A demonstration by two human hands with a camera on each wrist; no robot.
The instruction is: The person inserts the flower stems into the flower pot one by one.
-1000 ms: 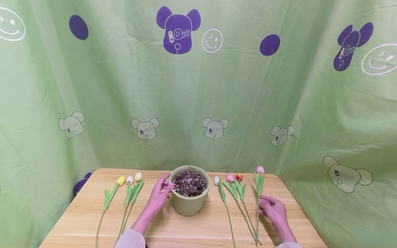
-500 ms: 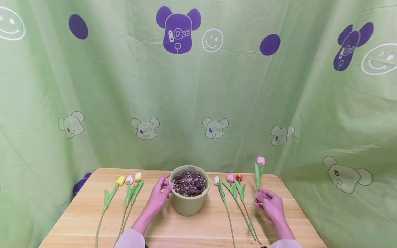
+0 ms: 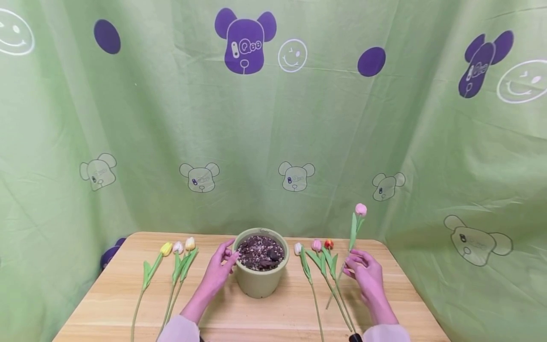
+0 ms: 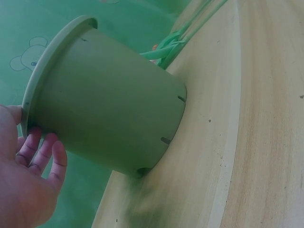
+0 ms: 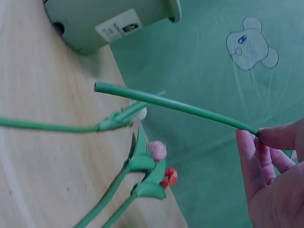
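A green flower pot (image 3: 258, 284) filled with dark soil (image 3: 260, 251) stands upright on the wooden table. My left hand (image 3: 220, 271) grips its rim on the left side; in the left wrist view the thumb is at the rim and the fingers curl below its lip. On the right, my right hand (image 3: 368, 278) pinches the stem of a pink tulip (image 3: 361, 209) between thumb and fingertips. Its flower tilts up and away, above the table. In the right wrist view the bare lower end of the stem (image 5: 180, 108) points toward the pot, apart from it.
Right of the pot lie a white tulip (image 3: 298, 248), a pink tulip (image 3: 316, 245) and a red tulip (image 3: 329, 243). Left of it lie a yellow tulip (image 3: 166, 248) and two pale ones. A green curtain (image 3: 248, 128) hangs behind and beside the wooden table (image 3: 107, 294).
My right hand has lifted the pink tulip off the table, moving it up and slightly left, and its stem end has swung toward the pot. My left hand has stayed on the rim.
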